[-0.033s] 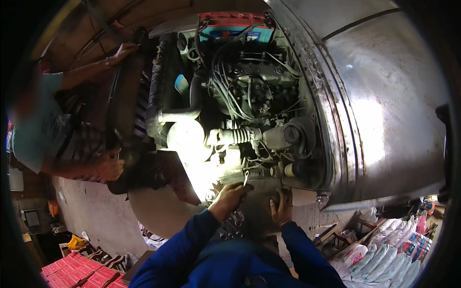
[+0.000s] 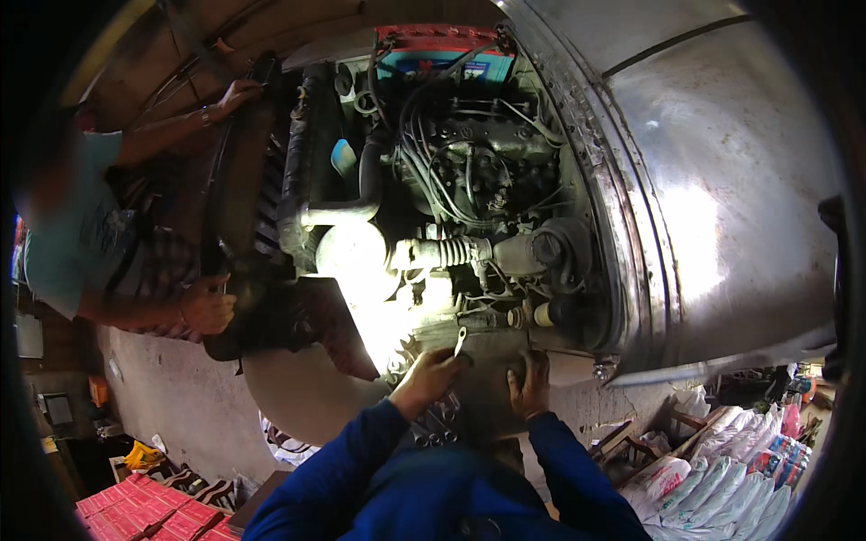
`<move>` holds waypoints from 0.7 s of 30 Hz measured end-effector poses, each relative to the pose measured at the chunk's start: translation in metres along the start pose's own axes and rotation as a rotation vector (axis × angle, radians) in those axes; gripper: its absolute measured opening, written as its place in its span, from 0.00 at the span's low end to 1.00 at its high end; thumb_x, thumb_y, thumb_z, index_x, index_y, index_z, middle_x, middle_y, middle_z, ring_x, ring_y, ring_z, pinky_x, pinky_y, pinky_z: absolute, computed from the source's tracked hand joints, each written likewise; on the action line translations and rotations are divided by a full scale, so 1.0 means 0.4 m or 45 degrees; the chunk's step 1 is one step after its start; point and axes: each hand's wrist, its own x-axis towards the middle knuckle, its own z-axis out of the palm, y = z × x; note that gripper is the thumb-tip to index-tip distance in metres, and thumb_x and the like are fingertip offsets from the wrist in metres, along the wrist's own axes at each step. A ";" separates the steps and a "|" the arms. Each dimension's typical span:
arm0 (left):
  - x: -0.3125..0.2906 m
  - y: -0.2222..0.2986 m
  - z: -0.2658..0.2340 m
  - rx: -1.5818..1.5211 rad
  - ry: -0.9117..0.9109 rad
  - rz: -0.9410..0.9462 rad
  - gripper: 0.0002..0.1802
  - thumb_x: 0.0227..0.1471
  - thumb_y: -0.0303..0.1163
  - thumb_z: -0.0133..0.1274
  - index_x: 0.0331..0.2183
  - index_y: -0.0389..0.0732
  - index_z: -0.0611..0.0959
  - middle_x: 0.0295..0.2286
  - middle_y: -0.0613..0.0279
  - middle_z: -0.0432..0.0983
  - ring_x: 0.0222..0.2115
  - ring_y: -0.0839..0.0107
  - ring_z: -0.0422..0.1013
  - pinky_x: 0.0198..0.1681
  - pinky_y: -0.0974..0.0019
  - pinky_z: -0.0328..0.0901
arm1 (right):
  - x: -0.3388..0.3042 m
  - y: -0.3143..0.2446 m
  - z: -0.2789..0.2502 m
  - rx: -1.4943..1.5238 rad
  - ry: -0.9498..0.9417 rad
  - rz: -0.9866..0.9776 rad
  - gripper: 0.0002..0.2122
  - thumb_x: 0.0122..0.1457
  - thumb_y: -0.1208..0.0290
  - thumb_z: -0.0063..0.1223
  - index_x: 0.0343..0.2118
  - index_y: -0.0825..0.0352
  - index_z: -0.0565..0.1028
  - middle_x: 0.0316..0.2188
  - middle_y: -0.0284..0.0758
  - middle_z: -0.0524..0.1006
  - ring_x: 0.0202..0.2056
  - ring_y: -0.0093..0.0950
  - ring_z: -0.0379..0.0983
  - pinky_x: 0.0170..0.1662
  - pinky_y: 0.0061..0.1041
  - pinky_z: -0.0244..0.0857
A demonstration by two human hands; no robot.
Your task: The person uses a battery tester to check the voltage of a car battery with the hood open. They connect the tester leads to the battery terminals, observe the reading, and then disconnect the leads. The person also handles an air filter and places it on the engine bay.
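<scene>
My left hand point(image 2: 426, 380) is closed round a wrench point(image 2: 461, 340), whose shiny ring end sticks up past my fingers over the near fender point(image 2: 483, 379). Several more wrenches point(image 2: 436, 439) lie just below that hand, close to my body. My right hand point(image 2: 530, 386) rests on the fender to the right, thumb apart from the fingers, with nothing visible in it; its fingertips lie near the engine bay's edge. Beyond both hands is the engine point(image 2: 483, 162) with a ribbed hose point(image 2: 444, 253). Strong glare hides parts just ahead of my left hand.
A red-topped battery point(image 2: 442, 63) stands at the far side. On the left, a co-worker point(image 2: 77, 225) has both hands on the dark front panel point(image 2: 236, 180). The metal hood point(image 2: 722, 180) fills the right. Red boxes point(image 2: 149, 509) and filled plastic bags point(image 2: 722, 487) lie low at either side.
</scene>
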 end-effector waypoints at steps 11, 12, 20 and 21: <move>-0.320 -0.278 -0.138 0.808 0.667 0.373 0.12 0.55 0.33 0.57 0.36 0.34 0.84 0.30 0.46 0.81 0.31 0.53 0.78 0.37 0.53 0.70 | -0.023 -0.027 0.030 -0.213 0.023 0.124 0.27 0.69 0.55 0.47 0.67 0.54 0.58 0.61 0.59 0.60 0.62 0.61 0.56 0.64 0.53 0.56; -0.323 -0.294 -0.153 0.621 0.630 0.197 0.12 0.55 0.34 0.57 0.35 0.34 0.85 0.28 0.48 0.81 0.29 0.57 0.78 0.36 0.54 0.70 | -0.038 -0.023 0.032 -0.190 0.021 0.171 0.27 0.69 0.55 0.47 0.68 0.55 0.58 0.62 0.59 0.59 0.63 0.62 0.56 0.64 0.53 0.56; -0.304 -0.392 -0.208 0.320 0.654 0.177 0.14 0.57 0.34 0.59 0.31 0.30 0.84 0.19 0.59 0.78 0.20 0.73 0.74 0.24 0.64 0.67 | -0.128 -0.001 0.061 -0.152 0.086 0.297 0.28 0.69 0.53 0.46 0.69 0.54 0.56 0.64 0.59 0.58 0.64 0.61 0.54 0.66 0.53 0.54; -0.291 -0.398 -0.208 0.315 0.653 0.229 0.14 0.57 0.34 0.59 0.31 0.30 0.84 0.20 0.59 0.78 0.20 0.73 0.74 0.24 0.64 0.67 | -0.127 -0.001 0.061 -0.119 0.083 0.320 0.28 0.69 0.54 0.46 0.69 0.54 0.55 0.64 0.60 0.57 0.65 0.61 0.53 0.66 0.54 0.53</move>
